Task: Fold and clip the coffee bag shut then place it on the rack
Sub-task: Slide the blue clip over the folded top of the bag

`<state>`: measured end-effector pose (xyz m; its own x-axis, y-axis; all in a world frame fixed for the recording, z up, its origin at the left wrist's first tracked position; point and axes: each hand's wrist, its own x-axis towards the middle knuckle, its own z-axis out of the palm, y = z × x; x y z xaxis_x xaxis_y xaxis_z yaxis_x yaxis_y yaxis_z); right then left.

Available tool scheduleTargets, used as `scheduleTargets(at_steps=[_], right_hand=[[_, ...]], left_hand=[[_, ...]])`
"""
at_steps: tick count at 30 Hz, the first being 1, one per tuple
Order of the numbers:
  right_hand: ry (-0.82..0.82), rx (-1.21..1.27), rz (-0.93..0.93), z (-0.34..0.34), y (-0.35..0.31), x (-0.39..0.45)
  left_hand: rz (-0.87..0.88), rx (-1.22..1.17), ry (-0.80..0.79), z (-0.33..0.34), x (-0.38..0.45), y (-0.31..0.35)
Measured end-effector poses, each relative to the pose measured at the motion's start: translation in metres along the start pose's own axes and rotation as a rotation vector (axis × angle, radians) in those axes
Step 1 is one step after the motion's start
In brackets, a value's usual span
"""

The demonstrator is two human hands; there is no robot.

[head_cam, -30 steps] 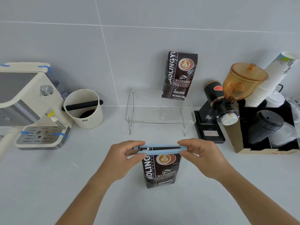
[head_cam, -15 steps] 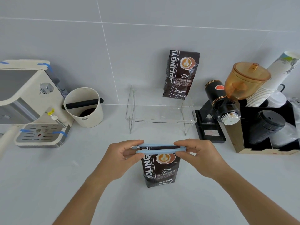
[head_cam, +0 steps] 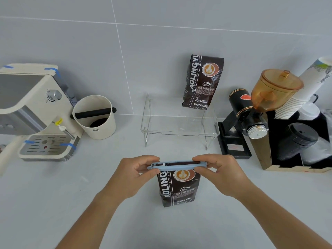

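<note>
Evidently, the coffee bag [head_cam: 178, 187], upright on the counter [head_cam: 71, 203], was already folded; the blue clip [head_cam: 177, 165] across its top was pinched at either end by the left hand [head_cam: 133, 174] and right hand [head_cam: 220, 174]. Placement on the clear rack [head_cam: 179, 128] remained undone.

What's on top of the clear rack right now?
One coffee bag stands at the back right of the clear rack; the rest of the shelf looks bare. Where the bag's base meets the shelf is unclear.
</note>
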<state>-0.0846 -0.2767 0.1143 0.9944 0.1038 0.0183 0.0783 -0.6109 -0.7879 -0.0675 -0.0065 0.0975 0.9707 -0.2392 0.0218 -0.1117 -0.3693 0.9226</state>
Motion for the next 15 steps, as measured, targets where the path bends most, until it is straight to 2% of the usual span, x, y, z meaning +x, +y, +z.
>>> scheduleTargets(at_steps=[6, 11, 15], right_hand=[[0.013, -0.023, -0.017, 0.000, -0.003, -0.001], [-0.001, -0.092, -0.073, -0.001, -0.009, 0.002], [0.009, -0.104, -0.076, -0.001, -0.010, 0.002]], left_hand=[[0.041, 0.151, -0.090, -0.007, -0.001, 0.003], [0.066, 0.227, -0.063, -0.007, 0.000, 0.007], [0.019, 0.182, -0.051, -0.005, -0.004, 0.012]])
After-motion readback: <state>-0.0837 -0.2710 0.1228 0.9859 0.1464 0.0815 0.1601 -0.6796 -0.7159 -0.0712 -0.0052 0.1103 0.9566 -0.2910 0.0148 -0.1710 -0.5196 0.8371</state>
